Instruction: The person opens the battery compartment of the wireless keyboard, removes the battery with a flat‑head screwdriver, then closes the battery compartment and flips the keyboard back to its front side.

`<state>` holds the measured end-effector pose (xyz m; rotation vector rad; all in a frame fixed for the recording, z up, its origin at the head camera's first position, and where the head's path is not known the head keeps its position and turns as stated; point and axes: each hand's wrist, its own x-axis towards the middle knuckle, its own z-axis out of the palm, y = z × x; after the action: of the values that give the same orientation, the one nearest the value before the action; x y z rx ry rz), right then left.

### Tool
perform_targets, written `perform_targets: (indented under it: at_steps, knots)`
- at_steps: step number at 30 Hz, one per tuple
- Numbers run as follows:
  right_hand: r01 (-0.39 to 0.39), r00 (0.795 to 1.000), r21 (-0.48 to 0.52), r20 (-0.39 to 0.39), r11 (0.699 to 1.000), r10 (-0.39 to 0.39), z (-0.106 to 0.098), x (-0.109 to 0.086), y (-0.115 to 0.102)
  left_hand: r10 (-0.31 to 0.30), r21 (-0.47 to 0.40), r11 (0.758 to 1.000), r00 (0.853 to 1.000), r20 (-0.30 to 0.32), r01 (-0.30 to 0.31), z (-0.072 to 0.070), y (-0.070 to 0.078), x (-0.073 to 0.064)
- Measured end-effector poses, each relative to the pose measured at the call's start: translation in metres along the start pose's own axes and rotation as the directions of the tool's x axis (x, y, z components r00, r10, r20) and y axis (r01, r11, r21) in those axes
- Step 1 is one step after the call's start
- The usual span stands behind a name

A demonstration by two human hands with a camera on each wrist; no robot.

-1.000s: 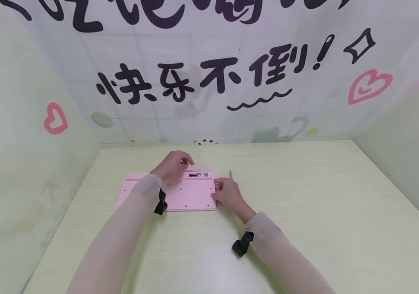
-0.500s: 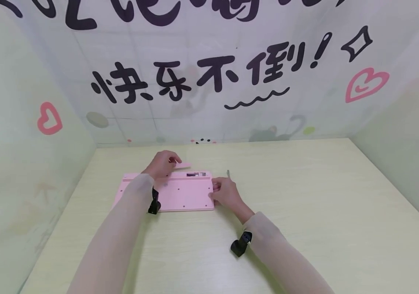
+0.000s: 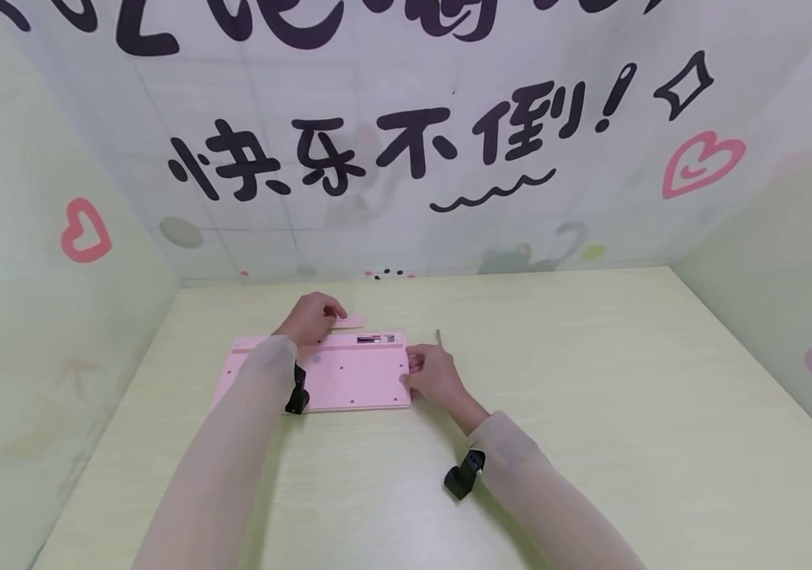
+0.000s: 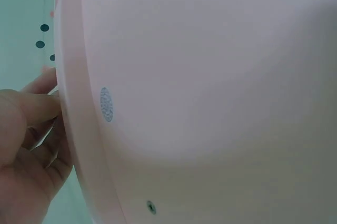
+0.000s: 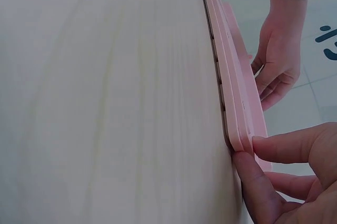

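Note:
A pink keyboard (image 3: 363, 381) lies underside up on the table, screws dotted over its back. Near its far right corner a battery slot (image 3: 376, 339) stands uncovered, with a battery visible inside. Beyond the far edge, my left hand (image 3: 309, 318) holds a small flat pink strip (image 3: 349, 322), possibly the battery cover; the fingertips are partly hidden. The left wrist view shows that hand (image 4: 29, 145) behind the keyboard's edge and hides the strip. With thumb and fingers my right hand (image 3: 436, 377) pinches the keyboard's right end, as the right wrist view confirms at the corner (image 5: 242, 142).
A thin grey stick-like thing (image 3: 438, 337) shows just behind my right hand; its kind is unclear. The pale wooden table (image 3: 591, 380) meets a printed backdrop (image 3: 377, 229) at the back and cloth walls on both sides.
My left hand has moved left along the keyboard's far edge, carrying the pink strip with it. My right hand keeps its grip on the keyboard's right end. The head view has shifted slightly.

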<state>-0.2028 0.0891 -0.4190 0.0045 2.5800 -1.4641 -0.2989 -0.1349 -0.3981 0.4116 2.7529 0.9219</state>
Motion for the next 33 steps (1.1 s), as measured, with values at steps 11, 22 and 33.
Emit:
perform_targets:
  at_steps: [11,22,33]
  knots:
    - [0.027,1.000,-0.014,-0.005,1.000,-0.027,0.000,0.000,0.002,-0.004,0.013,1.000,0.999,-0.036,0.004,0.005,-0.012,0.006]
    - [0.028,1.000,-0.009,-0.006,1.000,-0.028,0.000,0.000,0.001,-0.020,0.040,0.999,0.998,-0.052,0.022,0.008,-0.012,0.008]
    - [0.012,1.000,-0.005,-0.005,1.000,-0.012,0.001,0.000,0.001,-0.057,0.042,0.997,0.996,-0.063,0.059,0.013,-0.013,0.011]
